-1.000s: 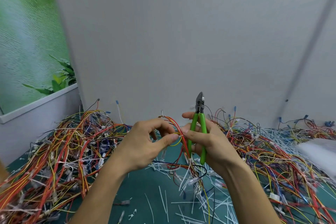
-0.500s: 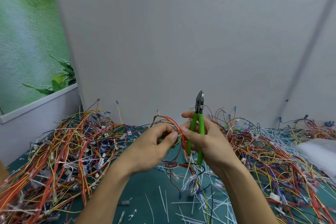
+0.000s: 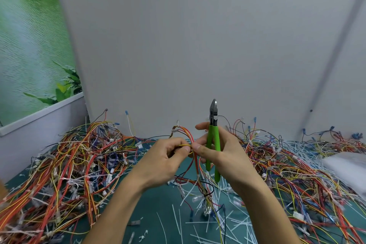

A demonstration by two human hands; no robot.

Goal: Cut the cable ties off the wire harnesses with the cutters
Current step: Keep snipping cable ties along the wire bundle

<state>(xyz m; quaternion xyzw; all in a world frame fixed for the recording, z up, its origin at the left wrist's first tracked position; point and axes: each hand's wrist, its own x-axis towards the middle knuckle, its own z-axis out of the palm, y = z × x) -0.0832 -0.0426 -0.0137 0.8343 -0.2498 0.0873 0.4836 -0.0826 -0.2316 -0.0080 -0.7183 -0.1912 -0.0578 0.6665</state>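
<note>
My left hand (image 3: 163, 161) pinches a harness (image 3: 183, 131), right hand (image 3: 229, 157) grips cutters (image 3: 213, 138); cut ties (image 3: 198, 222) litter near, left pile (image 3: 69, 164) apparently remains.

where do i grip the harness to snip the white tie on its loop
Likely pinch the harness just under the white tie, coming from the left: the loop arches upward there, and the cutters stand to its right.

Two bare forearms show from the near edge, each ending in a bare hand, left hand (image 3: 164, 156) and right hand (image 3: 223, 156), with short, trimmed fingernails.
</note>
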